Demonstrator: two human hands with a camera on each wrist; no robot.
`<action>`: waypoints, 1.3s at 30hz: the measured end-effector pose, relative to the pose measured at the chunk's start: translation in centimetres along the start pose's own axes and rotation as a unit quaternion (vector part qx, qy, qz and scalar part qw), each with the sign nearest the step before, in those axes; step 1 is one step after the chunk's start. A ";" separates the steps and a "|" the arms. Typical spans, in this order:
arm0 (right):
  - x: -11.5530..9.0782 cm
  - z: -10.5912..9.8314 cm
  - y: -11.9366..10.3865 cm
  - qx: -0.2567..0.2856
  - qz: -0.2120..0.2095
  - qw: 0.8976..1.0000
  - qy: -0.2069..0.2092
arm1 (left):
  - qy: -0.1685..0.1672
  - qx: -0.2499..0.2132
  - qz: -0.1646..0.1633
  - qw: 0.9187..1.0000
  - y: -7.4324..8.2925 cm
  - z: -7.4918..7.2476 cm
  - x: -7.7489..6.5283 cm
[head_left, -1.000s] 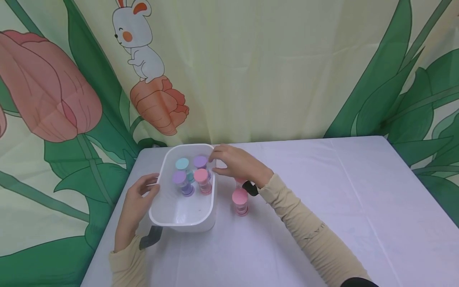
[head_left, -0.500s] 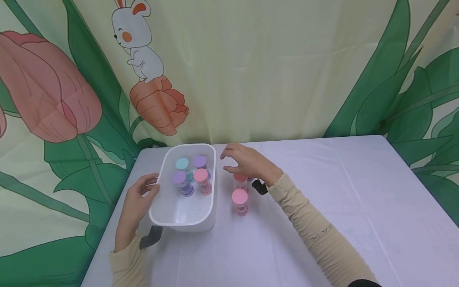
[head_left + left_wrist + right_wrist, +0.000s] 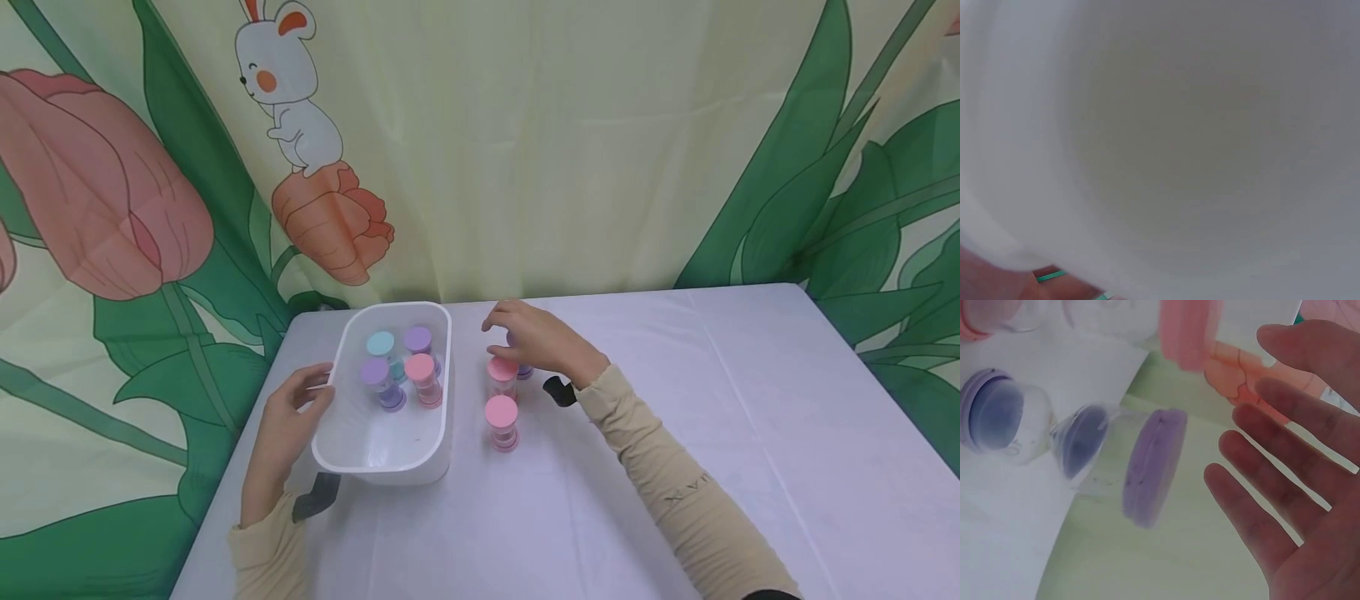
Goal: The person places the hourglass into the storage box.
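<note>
1. The clear hourglass with round purple caps (image 3: 1088, 447) stands upright on the white cloth-covered table (image 3: 675, 433), partly hidden in the head view by my right hand (image 3: 536, 337).
2. That hand grips nothing: thumb and fingers are spread apart, the hourglass just beside my fingertips in the right wrist view, with no contact showing there.
3. For a sure grip, I would set thumb and fingers on opposite sides of the cap and close evenly — a push from one side alone could topple it.
4. A clear hourglass with round pink caps (image 3: 502, 377) stands just in front and to the left, near my thumb; a second pink-capped hourglass (image 3: 502, 423) is nearer me. Lifting straight up first should spare both.
5. My left hand (image 3: 288, 417) is at the left wall of the white rectangular plastic bin (image 3: 375, 442), fingers loosely bent, clamped on nothing; how firmly they press I cannot tell.
6. Four more hourglasses stand inside, towards its far end: one blue-capped, two purple-capped, one pink-capped.
7. The bin's right rim is the edge to clear on that side; the printed curtain (image 3: 562, 167) hangs close beyond the table's far edge. I judge the widest room to be rightward.
</note>
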State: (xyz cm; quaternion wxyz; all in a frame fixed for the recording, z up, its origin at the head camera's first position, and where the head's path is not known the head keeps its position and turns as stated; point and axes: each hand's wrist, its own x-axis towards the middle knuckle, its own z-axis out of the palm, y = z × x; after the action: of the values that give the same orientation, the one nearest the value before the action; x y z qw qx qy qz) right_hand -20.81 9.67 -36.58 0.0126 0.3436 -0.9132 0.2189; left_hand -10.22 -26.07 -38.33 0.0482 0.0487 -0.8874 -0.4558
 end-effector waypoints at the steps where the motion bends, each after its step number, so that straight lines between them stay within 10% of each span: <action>1: -0.1 0.0 0.1 0.000 0.002 1.000 0.000 | 0.000 0.000 -0.002 1.000 0.0 0.0 0.0; 39: -2.0 0.9 3.4 0.064 0.020 0.998 0.016 | -0.004 -0.004 -0.010 1.000 -0.1 -0.1 0.0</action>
State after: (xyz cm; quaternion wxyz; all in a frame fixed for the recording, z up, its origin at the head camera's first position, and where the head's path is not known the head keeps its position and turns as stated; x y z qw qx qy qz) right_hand -21.37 12.80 -39.10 0.0005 0.3219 -0.9038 0.2820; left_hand -10.23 -26.18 -38.37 0.0407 0.0555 -0.8851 -0.4604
